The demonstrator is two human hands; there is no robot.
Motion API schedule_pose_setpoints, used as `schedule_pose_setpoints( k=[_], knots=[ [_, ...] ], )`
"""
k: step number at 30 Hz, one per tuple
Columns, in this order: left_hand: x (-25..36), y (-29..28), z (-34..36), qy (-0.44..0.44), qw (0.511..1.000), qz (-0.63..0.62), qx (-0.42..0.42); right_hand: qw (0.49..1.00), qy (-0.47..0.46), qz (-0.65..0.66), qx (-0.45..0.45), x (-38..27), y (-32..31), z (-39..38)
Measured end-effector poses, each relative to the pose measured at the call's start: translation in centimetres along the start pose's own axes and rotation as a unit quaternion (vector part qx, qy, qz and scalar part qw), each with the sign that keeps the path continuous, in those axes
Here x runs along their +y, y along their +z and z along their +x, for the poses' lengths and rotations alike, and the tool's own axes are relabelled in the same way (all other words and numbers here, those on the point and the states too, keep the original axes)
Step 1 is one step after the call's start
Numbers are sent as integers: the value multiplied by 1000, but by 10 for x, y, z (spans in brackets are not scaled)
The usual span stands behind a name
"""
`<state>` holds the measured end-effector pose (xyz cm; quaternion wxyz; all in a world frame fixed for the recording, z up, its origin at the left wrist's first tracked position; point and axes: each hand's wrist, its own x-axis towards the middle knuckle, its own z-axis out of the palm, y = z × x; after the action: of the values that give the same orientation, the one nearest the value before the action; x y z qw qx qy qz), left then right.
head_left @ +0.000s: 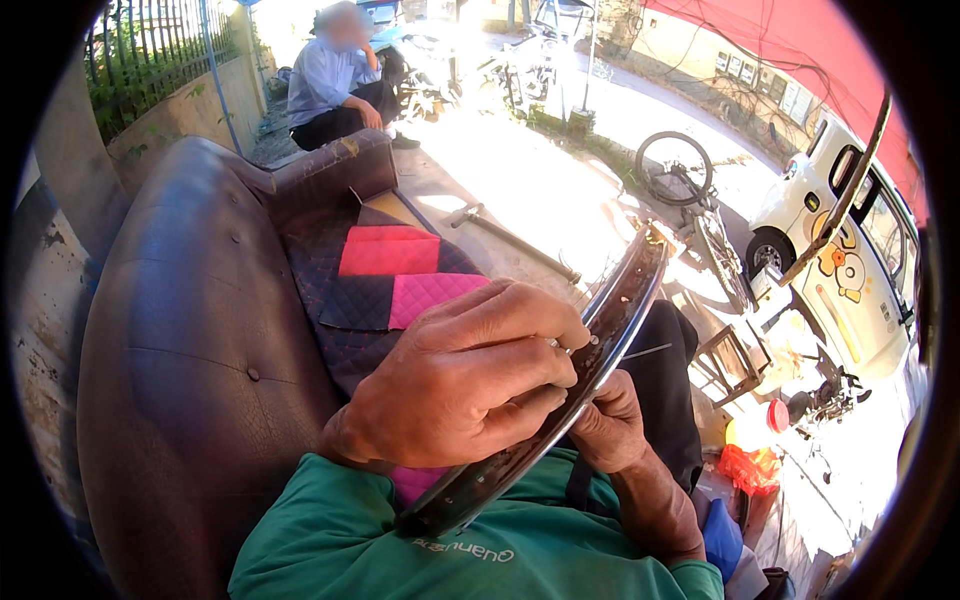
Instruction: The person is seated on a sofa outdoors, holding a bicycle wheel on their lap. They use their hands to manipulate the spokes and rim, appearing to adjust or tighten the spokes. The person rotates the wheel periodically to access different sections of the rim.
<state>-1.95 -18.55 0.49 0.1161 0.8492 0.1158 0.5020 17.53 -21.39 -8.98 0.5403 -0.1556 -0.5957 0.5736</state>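
Note:
A narrow metal wheel rim stands tilted across my lap. Its lower end rests against my green shirt, and its brown inner channel, dotted with holes, faces left. My left hand is closed at this channel with its fingers curled in a pinch; whatever sits between the fingertips is hidden. On the opposite side my right hand is closed against the rim, thumb and fingers bent, part of it covered by the rim. A thin spoke sticks out to the right just above my right hand.
I sit on a brown padded sofa with a red, pink and dark quilted cover. Another person sits far left. A metal bar lies on the ground. To the right are a bicycle, a white van and a red bag.

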Motion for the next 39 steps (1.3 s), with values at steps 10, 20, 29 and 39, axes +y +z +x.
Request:
schedule_pose_setpoints(
  k=[10,20,29,39],
  knots=[
    [-2,2,-2,7,1000,2,-3,1000,-1,-1,-16,-3,2,0],
    [-5,1,0,15,1000,15,-20,1000,-13,-18,-20,-2,2,2],
    [-10,-7,2,17,998,-10,-66,999,-21,-30,-23,-1,4,6],
    [-5,-5,0,12,998,-3,-70,1000,5,15,-3,-3,7,1]
  ],
)
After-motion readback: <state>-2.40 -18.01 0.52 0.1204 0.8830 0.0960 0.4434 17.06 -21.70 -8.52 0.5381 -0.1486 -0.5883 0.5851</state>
